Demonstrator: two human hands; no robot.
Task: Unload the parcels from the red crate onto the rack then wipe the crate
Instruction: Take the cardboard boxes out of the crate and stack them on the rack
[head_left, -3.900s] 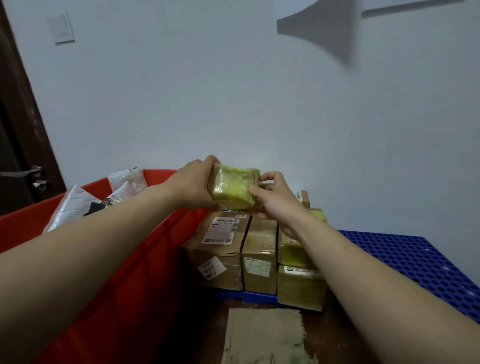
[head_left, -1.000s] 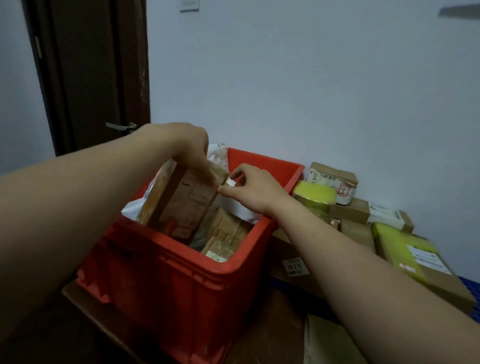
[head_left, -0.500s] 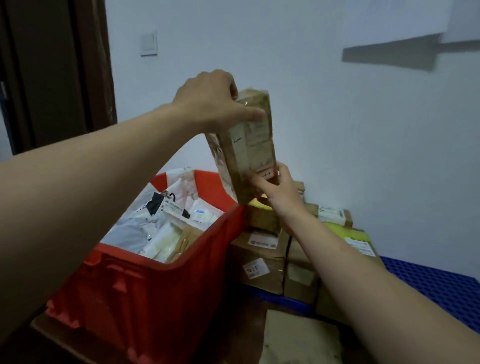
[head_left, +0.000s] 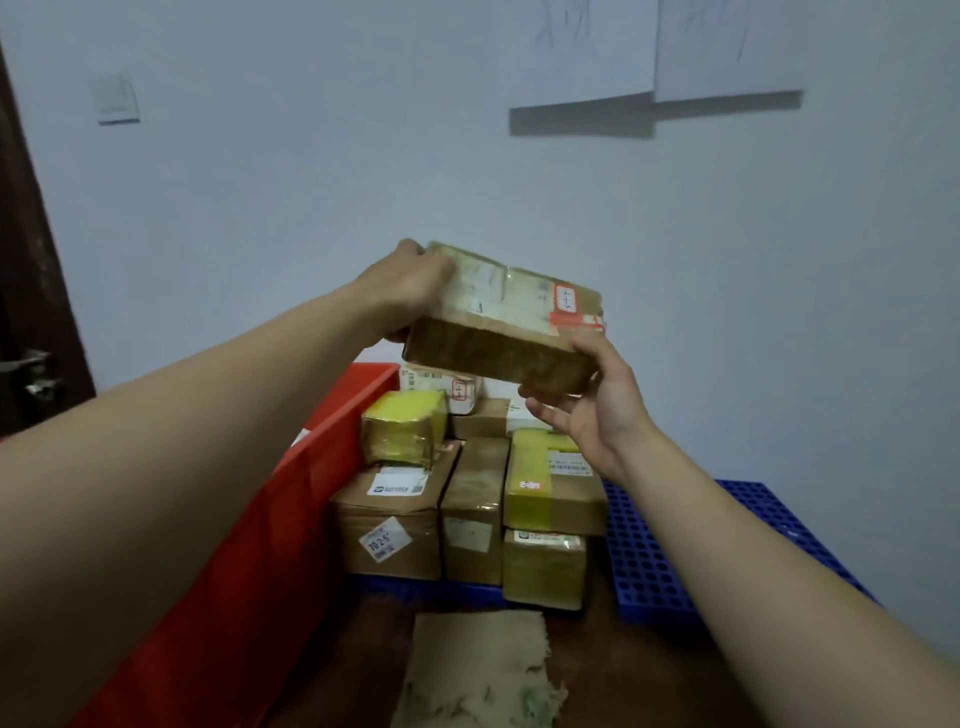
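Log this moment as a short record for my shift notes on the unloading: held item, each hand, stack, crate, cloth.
held parcel: brown taped box, tilted, in the air above the stack
left hand: grips the box's left end
right hand: holds its right end from below
stack: parcels piled on the blue rack, right of the red crate
cloth: lies in front of the stack, untouched
crate contents: hidden by the left arm
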